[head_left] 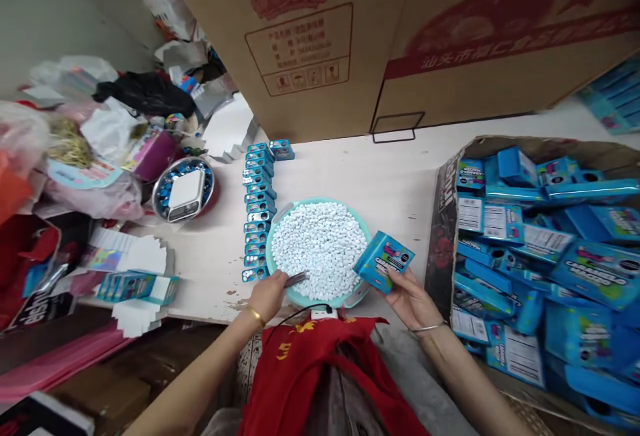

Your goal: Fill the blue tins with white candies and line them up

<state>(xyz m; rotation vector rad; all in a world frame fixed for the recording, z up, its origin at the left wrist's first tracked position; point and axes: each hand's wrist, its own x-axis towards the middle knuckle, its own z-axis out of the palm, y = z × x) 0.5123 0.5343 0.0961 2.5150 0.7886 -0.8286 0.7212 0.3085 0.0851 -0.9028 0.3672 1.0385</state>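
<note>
My left hand (267, 295) is closed around a small metal scoop (296, 279) whose tip rests among the white candy pellets in the teal basin (281, 219). My right hand (411, 297) holds a small blue candy box (383, 261) tilted over the basin's right rim. A column of several filled blue boxes (258, 209) lies just left of the basin.
A cardboard carton (443, 223) at the right is full of blue boxes. Large brown cartons (380, 36) stand behind. A metal bowl with a white scale (185, 193) sits to the left, amid bags, paper and clutter. A flat pack of blue boxes (135, 286) lies at the table's front left.
</note>
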